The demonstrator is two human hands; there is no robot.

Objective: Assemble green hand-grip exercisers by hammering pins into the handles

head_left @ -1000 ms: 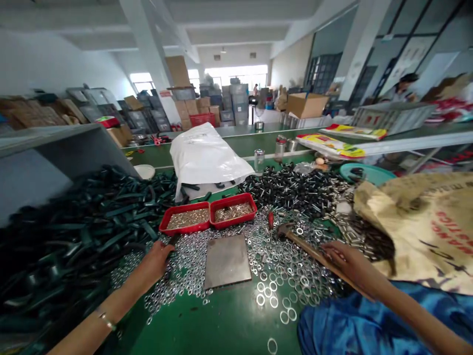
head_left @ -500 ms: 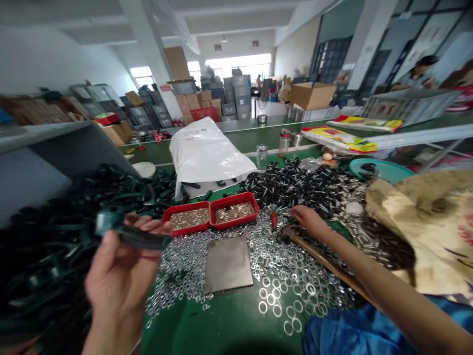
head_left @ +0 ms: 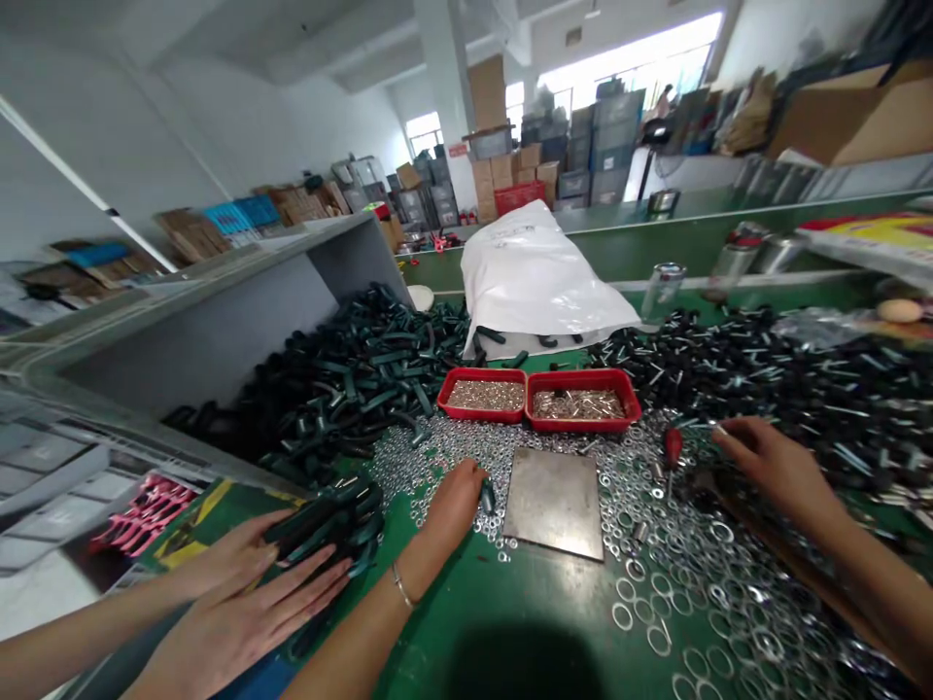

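Observation:
My left hand (head_left: 452, 501), with a bracelet at the wrist, rests curled on a spread of silver washers (head_left: 656, 574). It grips a short dark part (head_left: 487, 497) just left of a flat metal plate (head_left: 554, 501). My right hand (head_left: 773, 467) lies at the edge of a heap of black pins (head_left: 765, 369), fingertips pinched together; what they hold is too small to tell. A red-handled tool (head_left: 672, 445) and a hammer head (head_left: 704, 481) lie just left of that hand. Two red trays (head_left: 482, 397) (head_left: 583, 401) of small metal pieces stand behind the plate.
Another person's two hands (head_left: 240, 593) at the bottom left press on a bundle of dark green handles (head_left: 328, 520). A big pile of the same handles (head_left: 350, 379) lies beside a grey bin (head_left: 219, 321). A white bag (head_left: 532, 272) and a jar (head_left: 663, 287) stand behind.
The view has swung left. My left hand came down from in front of me to the washers beside the plate. My right hand stays near the pins. Another person's hands have come into view.

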